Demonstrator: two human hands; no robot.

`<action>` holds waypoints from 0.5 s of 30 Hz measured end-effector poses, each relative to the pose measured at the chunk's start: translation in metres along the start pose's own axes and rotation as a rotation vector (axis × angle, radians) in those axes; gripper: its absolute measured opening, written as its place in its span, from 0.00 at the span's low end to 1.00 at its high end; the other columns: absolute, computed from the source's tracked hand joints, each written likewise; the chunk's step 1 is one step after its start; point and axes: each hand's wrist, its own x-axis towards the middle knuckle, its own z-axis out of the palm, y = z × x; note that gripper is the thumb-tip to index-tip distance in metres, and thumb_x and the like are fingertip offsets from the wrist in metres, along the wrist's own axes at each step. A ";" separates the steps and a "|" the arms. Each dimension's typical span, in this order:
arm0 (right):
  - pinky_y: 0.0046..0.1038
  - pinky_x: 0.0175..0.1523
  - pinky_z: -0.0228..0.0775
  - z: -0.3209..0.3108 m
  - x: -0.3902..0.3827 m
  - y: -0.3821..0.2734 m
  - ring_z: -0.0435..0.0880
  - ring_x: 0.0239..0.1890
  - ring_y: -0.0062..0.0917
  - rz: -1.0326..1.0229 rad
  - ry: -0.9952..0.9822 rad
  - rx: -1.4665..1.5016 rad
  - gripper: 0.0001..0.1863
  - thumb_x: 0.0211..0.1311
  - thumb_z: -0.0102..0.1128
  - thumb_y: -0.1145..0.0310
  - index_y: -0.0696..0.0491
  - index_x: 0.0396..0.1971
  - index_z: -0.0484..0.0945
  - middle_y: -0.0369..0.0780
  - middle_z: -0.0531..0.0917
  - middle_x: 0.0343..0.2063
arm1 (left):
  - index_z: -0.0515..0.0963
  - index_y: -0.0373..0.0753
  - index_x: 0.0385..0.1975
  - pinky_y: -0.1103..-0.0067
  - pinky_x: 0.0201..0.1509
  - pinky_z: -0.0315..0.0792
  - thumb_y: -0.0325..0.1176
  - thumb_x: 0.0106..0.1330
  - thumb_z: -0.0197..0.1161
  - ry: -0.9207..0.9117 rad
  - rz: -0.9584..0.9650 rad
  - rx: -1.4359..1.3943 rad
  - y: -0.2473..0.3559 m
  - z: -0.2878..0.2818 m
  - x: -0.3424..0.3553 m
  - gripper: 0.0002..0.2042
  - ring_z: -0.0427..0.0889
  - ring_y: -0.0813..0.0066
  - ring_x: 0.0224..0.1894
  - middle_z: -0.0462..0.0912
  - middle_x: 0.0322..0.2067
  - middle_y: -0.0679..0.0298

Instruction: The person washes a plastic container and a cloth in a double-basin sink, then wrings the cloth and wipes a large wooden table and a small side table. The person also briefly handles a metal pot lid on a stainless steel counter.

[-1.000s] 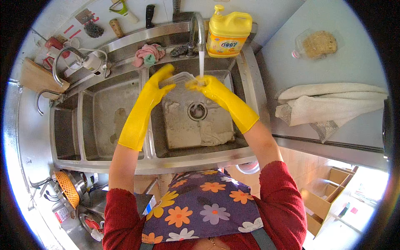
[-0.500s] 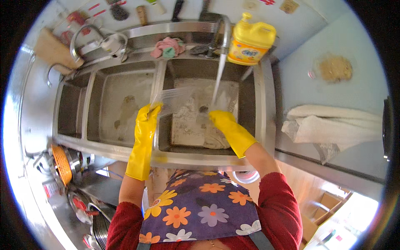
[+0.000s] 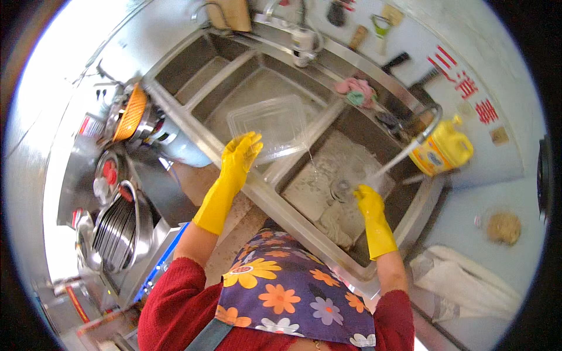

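Note:
My left hand, in a yellow rubber glove, grips the near edge of a clear plastic container. The container is tilted above the middle basin and its divider, and water runs off its right corner. My right hand, gloved the same way, is over the right basin beside the running stream of water. Its fingers are curled; whether anything is in them is hidden. Below it, a wet pale cloth lies in shallow water near the drain.
A yellow detergent jug stands beside the tap. Pink and green cloths lie on the back ledge. White towels are at the right. At the left sit an orange basket and a metal bowl of dark plates.
My view has turned toward the left. My left hand has swung the container from over the right basin to over the middle basin. My right hand stays near the water stream.

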 end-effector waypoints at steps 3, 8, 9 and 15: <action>0.45 0.46 0.75 -0.010 -0.003 0.001 0.82 0.43 0.55 0.017 -0.026 0.007 0.13 0.67 0.62 0.60 0.55 0.40 0.81 0.53 0.85 0.38 | 0.78 0.34 0.54 0.68 0.57 0.82 0.32 0.72 0.64 0.083 0.152 -0.293 0.015 -0.072 0.051 0.15 0.87 0.56 0.49 0.85 0.53 0.51; 0.46 0.45 0.74 -0.009 -0.010 0.004 0.81 0.43 0.56 -0.067 0.161 0.055 0.13 0.64 0.64 0.58 0.53 0.39 0.83 0.52 0.85 0.37 | 0.77 0.33 0.55 0.63 0.58 0.81 0.34 0.76 0.57 0.363 0.114 -0.328 0.062 -0.239 0.159 0.15 0.85 0.53 0.51 0.85 0.51 0.50; 0.47 0.46 0.75 -0.006 -0.011 0.005 0.82 0.43 0.54 -0.076 0.085 -0.006 0.13 0.65 0.64 0.58 0.51 0.39 0.83 0.50 0.85 0.37 | 0.77 0.33 0.56 0.62 0.58 0.81 0.35 0.76 0.55 0.476 0.086 -0.317 0.071 -0.267 0.172 0.15 0.85 0.53 0.51 0.85 0.51 0.49; 0.46 0.49 0.76 0.007 -0.019 0.002 0.85 0.45 0.47 0.012 0.106 0.061 0.10 0.65 0.62 0.60 0.48 0.41 0.85 0.45 0.88 0.38 | 0.74 0.32 0.59 0.62 0.58 0.79 0.37 0.69 0.63 0.563 0.053 -0.196 0.109 -0.345 0.212 0.22 0.83 0.54 0.53 0.82 0.53 0.48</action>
